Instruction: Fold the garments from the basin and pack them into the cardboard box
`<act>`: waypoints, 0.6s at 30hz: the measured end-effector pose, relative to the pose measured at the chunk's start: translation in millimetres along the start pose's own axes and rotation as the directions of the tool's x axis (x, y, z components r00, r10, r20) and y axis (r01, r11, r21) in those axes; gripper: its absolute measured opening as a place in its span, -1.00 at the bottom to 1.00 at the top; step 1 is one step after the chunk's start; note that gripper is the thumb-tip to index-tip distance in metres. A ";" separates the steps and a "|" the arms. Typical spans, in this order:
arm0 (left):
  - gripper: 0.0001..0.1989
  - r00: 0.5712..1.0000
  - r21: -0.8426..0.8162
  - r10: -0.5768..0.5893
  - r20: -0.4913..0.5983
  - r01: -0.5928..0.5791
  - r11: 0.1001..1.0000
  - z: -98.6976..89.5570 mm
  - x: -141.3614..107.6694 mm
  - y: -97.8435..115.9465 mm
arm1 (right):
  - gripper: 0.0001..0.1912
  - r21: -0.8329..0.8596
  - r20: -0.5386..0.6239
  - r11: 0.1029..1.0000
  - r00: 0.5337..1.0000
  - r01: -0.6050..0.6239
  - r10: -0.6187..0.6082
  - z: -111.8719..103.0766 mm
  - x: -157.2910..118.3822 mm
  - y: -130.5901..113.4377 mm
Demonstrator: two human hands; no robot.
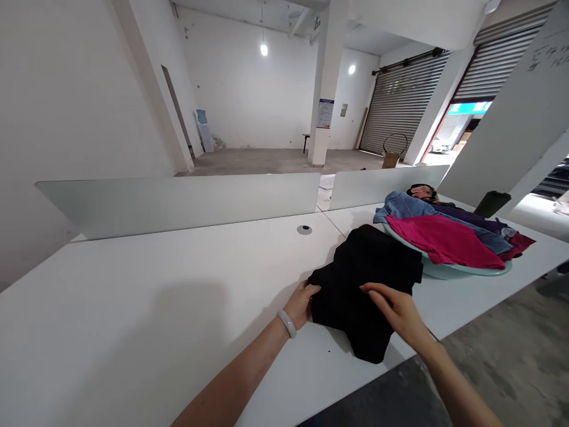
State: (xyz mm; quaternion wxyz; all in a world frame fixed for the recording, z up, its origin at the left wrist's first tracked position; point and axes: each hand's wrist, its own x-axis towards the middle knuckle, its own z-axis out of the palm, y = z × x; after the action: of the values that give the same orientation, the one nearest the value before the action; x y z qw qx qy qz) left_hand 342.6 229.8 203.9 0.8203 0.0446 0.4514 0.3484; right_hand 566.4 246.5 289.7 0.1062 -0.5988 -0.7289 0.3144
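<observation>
Left hand (302,303) lay unclenched at the black garment's (360,290) left edge, right hand (393,314) open across its right side; garment between them on white table (178,261), long axis toward teal basin (466,271) of clothes.

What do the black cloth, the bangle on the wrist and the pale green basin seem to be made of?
The black garment looks like matte cotton knit, judging by its soft, loose folds. The bangle seems polished jade or glass: pale, smooth, glossy. The pale green basin is probably plastic, with a smooth, slightly shiny rim.
</observation>
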 end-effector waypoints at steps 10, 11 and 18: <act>-0.20 0.807 0.860 0.432 0.402 -0.495 0.123 -1.4 -25.7 2.6 | -0.47 -0.281 -0.034 0.952 0.990 0.120 -0.134 -31.4 -12.2 83.9; -0.14 0.778 0.851 0.392 0.491 -0.525 -0.024 1.3 -26.7 -1.1 | -0.41 -0.293 0.048 0.937 0.982 0.191 -0.185 -26.6 -11.6 85.8; -0.37 0.731 0.854 0.444 0.519 -0.465 -0.233 5.9 -16.7 0.4 | -0.71 -0.106 0.010 0.993 0.999 0.048 -0.047 -12.0 13.4 52.1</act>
State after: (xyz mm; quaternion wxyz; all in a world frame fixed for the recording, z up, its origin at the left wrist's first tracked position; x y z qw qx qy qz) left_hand 341.1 221.3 219.3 0.3529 0.7652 0.4986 0.2031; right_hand 611.2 267.6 265.6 0.0788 -0.5847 -0.7592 0.2748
